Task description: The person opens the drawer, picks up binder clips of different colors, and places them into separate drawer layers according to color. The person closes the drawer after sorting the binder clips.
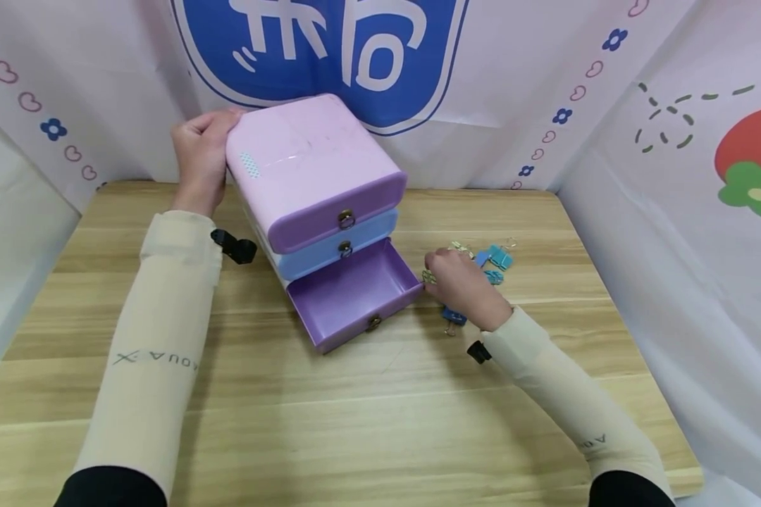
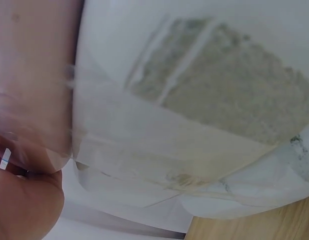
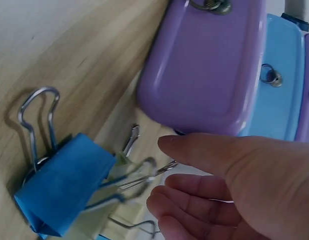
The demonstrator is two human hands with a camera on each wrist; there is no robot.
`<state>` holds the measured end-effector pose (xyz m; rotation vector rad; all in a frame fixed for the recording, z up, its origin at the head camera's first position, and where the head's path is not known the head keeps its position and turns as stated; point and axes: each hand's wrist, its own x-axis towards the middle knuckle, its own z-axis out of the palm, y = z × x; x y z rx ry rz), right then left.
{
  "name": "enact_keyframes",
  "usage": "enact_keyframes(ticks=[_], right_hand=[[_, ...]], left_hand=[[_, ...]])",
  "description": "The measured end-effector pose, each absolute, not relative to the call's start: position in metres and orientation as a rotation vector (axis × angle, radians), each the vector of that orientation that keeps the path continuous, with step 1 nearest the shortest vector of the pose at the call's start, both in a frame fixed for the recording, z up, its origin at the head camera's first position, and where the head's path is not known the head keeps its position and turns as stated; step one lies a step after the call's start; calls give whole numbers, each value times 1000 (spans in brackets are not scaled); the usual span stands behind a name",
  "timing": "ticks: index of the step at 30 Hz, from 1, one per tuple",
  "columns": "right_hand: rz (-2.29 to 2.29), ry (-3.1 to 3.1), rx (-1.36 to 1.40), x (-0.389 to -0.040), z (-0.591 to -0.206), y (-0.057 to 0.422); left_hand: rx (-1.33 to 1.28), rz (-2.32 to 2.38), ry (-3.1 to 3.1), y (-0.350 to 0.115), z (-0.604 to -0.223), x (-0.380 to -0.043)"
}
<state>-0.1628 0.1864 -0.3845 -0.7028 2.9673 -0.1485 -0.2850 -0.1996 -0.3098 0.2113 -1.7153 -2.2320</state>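
A small drawer unit (image 1: 317,162) with a pink top stands at the back of the table, its lowest purple drawer (image 1: 358,292) pulled out and bare inside. My left hand (image 1: 203,151) grips the unit's back left corner; in the left wrist view the white side panel (image 2: 194,125) fills most of the picture. Beside the drawer's right front corner, my right hand (image 1: 459,282) is low over a group of binder clips. Its thumb and loosely bent fingers (image 3: 189,187) are apart, right at the wire handles of a yellow-green clip (image 1: 429,277). A blue clip (image 3: 67,185) lies closer to the camera.
Teal clips (image 1: 499,257) lie right of the hand, and a dark blue clip (image 1: 453,316) lies below it. The blue middle drawer (image 1: 336,246) is closed. A printed white cloth (image 1: 495,63) hangs behind the wooden table (image 1: 355,429).
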Motion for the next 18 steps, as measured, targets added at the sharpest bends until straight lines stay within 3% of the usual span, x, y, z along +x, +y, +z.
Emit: enact_keyframes(ticks=[18], right_hand=[[-149,3003,-665,-177,-398,184]], left_hand=[[178,-2215,-1724,-198,-308,-282]])
